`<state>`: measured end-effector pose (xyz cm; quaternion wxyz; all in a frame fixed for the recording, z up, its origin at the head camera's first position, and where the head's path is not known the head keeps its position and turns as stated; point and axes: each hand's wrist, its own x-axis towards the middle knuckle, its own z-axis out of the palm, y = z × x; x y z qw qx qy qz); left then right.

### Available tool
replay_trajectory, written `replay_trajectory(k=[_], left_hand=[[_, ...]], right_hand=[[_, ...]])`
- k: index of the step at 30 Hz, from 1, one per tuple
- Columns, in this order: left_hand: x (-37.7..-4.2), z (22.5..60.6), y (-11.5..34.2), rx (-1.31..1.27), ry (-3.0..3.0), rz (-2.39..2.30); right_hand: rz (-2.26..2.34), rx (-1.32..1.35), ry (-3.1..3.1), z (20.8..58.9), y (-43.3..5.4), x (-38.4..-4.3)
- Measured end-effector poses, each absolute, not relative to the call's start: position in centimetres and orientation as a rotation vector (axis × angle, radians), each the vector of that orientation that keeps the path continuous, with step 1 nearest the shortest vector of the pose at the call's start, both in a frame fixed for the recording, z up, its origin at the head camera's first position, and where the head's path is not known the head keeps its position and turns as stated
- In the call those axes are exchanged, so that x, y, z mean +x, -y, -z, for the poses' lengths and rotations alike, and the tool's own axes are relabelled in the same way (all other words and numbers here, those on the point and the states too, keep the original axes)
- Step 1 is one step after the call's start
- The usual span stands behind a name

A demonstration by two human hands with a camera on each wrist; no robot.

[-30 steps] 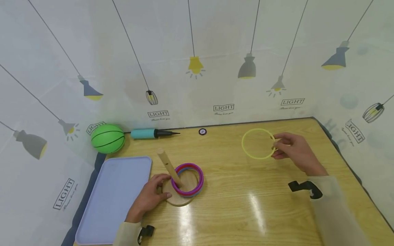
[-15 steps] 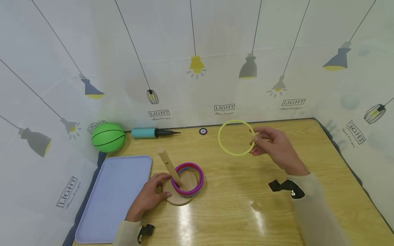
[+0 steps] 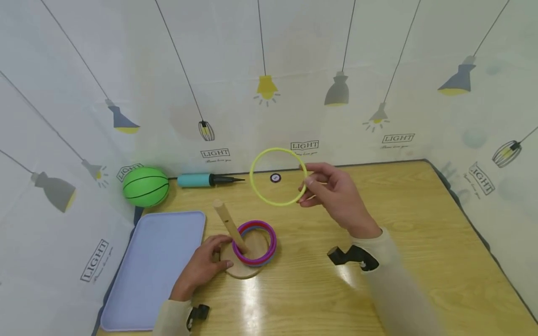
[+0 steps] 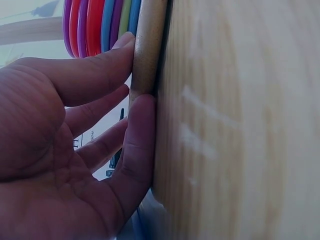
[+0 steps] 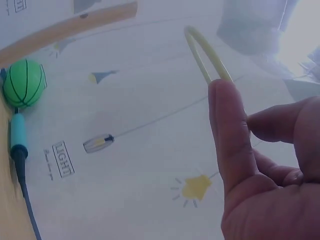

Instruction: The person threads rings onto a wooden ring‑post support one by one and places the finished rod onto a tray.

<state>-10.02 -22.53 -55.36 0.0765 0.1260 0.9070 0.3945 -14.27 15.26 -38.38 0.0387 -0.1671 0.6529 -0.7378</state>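
Observation:
Between the thumb and fingers of my right hand [image 3: 336, 198] a thin yellow ring [image 3: 251, 175] is pinched by its right side. It is raised above the table, up and to the right of a wooden peg [image 3: 227, 221]. The peg rises from a round wooden base [image 3: 238, 269], and my left hand [image 3: 203, 268] grips that base at its left edge. Around the peg lie stacked rings [image 3: 273, 242], purple and red on top. From the left wrist, the ring stack [image 4: 94, 25] also shows blue and green; thumb and fingers hold the base's rim [image 4: 148, 40].
A pale blue tray [image 3: 155, 261] lies left of my left hand. At the back are a green ball [image 3: 145, 186], a teal hand pump [image 3: 195, 180] with a black nozzle, and a small black disc [image 3: 275, 178]. A printed sheet stands behind the wooden table [image 3: 412, 210].
My right hand has carried the yellow ring leftward and slightly up, toward the peg. The left hand and the base have stayed in place.

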Motion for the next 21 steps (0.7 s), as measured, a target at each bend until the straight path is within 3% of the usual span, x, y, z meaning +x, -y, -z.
replay_trajectory(k=[8,21], left_hand=[[-10.1,55.3,22.7,0.367,-2.703,-1.193],[-10.0,55.1,22.6,0.401,-2.734,-1.196]], right_hand=[[2.24,-0.591,-1.831,37.8,-9.9,-13.9],[2.089,-0.492,-1.855,41.9,-7.1,-13.5]])
